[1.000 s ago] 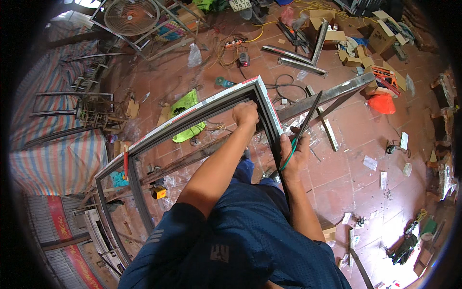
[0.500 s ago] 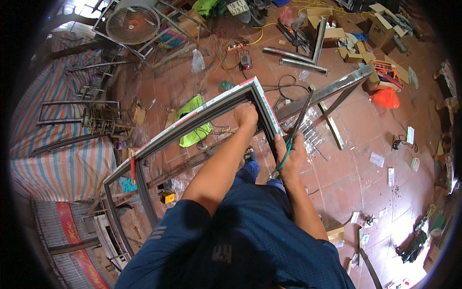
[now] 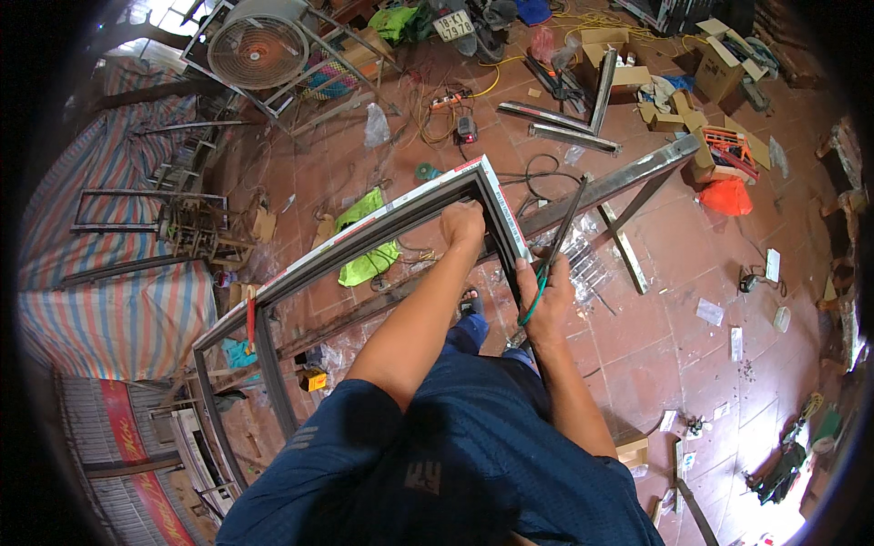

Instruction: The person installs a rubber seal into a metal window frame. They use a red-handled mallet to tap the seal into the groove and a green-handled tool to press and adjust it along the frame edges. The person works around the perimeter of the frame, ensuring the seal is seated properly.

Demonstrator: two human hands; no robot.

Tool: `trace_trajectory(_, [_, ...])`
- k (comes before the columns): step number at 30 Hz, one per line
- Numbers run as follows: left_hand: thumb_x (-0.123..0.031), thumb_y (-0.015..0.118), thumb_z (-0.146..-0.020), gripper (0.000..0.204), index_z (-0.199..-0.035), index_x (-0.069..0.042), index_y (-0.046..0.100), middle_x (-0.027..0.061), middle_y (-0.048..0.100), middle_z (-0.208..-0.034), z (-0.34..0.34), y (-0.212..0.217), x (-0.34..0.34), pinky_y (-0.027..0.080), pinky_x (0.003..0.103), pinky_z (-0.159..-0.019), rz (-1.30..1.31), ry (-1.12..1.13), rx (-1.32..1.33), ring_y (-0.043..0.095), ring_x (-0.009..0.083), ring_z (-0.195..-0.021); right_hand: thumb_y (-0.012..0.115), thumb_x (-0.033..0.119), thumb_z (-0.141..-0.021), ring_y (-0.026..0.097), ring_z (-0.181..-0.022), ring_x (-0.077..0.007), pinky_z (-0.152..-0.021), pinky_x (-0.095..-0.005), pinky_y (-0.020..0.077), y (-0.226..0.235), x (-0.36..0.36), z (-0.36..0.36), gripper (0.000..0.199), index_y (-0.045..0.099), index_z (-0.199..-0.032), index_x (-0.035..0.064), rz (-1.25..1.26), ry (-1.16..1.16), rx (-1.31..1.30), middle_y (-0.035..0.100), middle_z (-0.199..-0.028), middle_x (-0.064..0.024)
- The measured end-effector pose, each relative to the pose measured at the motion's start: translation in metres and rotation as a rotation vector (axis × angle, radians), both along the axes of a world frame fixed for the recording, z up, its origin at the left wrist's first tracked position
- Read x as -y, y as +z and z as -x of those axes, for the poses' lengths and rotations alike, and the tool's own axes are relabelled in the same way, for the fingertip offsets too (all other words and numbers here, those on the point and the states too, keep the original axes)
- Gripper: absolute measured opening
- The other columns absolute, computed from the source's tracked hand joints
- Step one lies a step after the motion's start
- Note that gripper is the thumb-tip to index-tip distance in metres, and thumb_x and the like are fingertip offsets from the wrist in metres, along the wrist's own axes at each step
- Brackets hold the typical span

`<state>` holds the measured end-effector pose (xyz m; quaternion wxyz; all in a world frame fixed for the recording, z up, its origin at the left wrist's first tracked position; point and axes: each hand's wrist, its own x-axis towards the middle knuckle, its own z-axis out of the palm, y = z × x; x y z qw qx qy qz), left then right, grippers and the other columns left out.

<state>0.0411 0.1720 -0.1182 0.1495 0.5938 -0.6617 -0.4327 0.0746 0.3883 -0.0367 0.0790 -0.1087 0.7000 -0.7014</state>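
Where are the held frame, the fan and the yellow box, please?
Held frame [image 3: 382, 230]: head view, on its far side.
Fan [image 3: 258, 55]: head view, middle of its grille.
Yellow box [image 3: 315, 380]: head view, its yellow face.

The person wears a shirt [image 3: 510, 423] of dark navy blue, with short sleeves. Its cloth shows a fine pattern of small dots, like a sports mesh, and it makes soft folds; where it is shaded, it looks nearly black. On the left sleeve [image 3: 350, 414] there are pale grey stripes [image 3: 303, 437], short and parallel. A small pale emblem [image 3: 423, 477], roughly square, is printed on the shirt. The right sleeve [image 3: 603, 473] is plain in the part that is visible. The left hand [image 3: 462, 223] and the right hand [image 3: 548, 296] are bare, and so are both forearms. Below, the trousers [image 3: 466, 335] are of brighter blue, and one foot wears a dark sandal [image 3: 471, 303], whose details are too small to tell.
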Motion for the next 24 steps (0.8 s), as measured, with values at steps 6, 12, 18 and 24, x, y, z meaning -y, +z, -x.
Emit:
trace_trajectory(6, [-0.020, 0.068, -0.085, 0.026, -0.093, 0.002, 0.078, 0.0270, 0.075, -0.099, -0.009, 0.030, -0.020, 0.055, 0.049, -0.092, 0.359, -0.246, 0.149, 0.071, 0.0456, -0.100, 0.075, 0.020, -0.095, 0.056, -0.073, -0.0108, -0.066, -0.0290, 0.0480, 0.005, 0.000, 0.001, 0.031, 0.064, -0.114, -0.0006, -0.028, 0.002, -0.006, 0.061, -0.080, -0.0037])
trace_trajectory(12, [-0.017, 0.064, -0.087, 0.025, -0.091, 0.003, 0.076, 0.0293, 0.073, -0.097, -0.005, 0.022, -0.010, 0.055, 0.052, -0.089, 0.342, -0.221, 0.178, 0.071, 0.0473, -0.098, 0.076, 0.016, -0.095, 0.060, -0.066, -0.0140, -0.062, -0.0312, 0.0499, 0.007, -0.002, -0.002, 0.031, 0.061, -0.116, -0.0005, -0.026, 0.034, -0.030, 0.063, -0.075, -0.0072])
trace_trajectory(18, [-0.019, 0.064, -0.087, 0.025, -0.091, 0.004, 0.076, 0.0298, 0.073, -0.096, -0.001, 0.029, -0.021, 0.055, 0.052, -0.087, 0.409, -0.213, 0.159, 0.072, 0.0472, -0.096, 0.077, 0.017, -0.094, 0.064, -0.064, -0.0176, -0.062, -0.0337, 0.0520, -0.001, -0.003, 0.002, 0.034, 0.061, -0.118, -0.0002, -0.037, 0.026, -0.055, 0.065, -0.074, -0.0093])
trace_trajectory(24, [-0.020, 0.061, -0.092, 0.028, -0.089, 0.004, 0.074, 0.0309, 0.072, -0.092, -0.014, -0.015, 0.002, 0.054, 0.053, -0.086, 0.236, -0.103, -0.066, 0.071, 0.0487, -0.094, 0.078, 0.017, -0.093, 0.068, -0.064, -0.0226, -0.062, -0.0367, 0.0536, 0.001, 0.001, -0.001, 0.034, 0.061, -0.118, 0.0005, -0.044, 0.041, -0.066, 0.067, -0.074, -0.0110])
